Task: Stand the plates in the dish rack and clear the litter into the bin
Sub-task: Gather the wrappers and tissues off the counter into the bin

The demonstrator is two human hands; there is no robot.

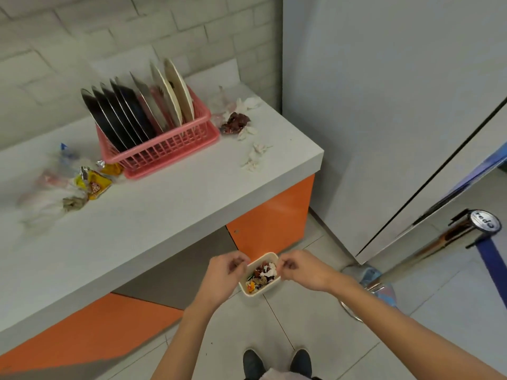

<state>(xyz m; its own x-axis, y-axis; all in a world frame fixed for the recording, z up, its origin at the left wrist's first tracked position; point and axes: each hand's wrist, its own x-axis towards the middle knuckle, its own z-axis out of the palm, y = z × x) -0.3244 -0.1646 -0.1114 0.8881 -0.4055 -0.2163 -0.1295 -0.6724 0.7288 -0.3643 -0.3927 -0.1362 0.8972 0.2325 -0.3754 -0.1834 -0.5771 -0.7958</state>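
Bin: small cream rectangular plastic bin on the tiled floor, just off the corner of the worktop's orange base panel. Already holds mixed litter: white crumpled paper, dark red and yellow bits.
Left hand: left hand directly over the bin's left rim, fingers curled in loosely. Nothing visibly held; fingertips too blurred to rule out a small scrap.
Right hand: right hand over the bin's right rim, thumb and forefinger pinched together, other fingers folded. Cannot tell if anything is between them.
Hands vs bin: both above it, one per side, bin opening visible in the gap between them.
Rack: pink plastic slatted dish rack on the grey-white worktop, near the brick-pattern wall.
Plates: row of plates standing on edge in the rack, leaning back toward the wall; dark shiny plates on the left, cream plates on the right.
Litter left of rack: yellow foil snack wrappers, clear crumpled plastic bags, a brownish paper wad; one wrapper touching the rack's front corner.
Litter right of rack: dark red crinkled wrapper just beside the rack, white tissue scraps scattered toward the worktop edge.
Remaining litter vs hands: all up on the worktop, well apart from both hands.
Feet: dark shoes at the bottom edge, behind the bin.
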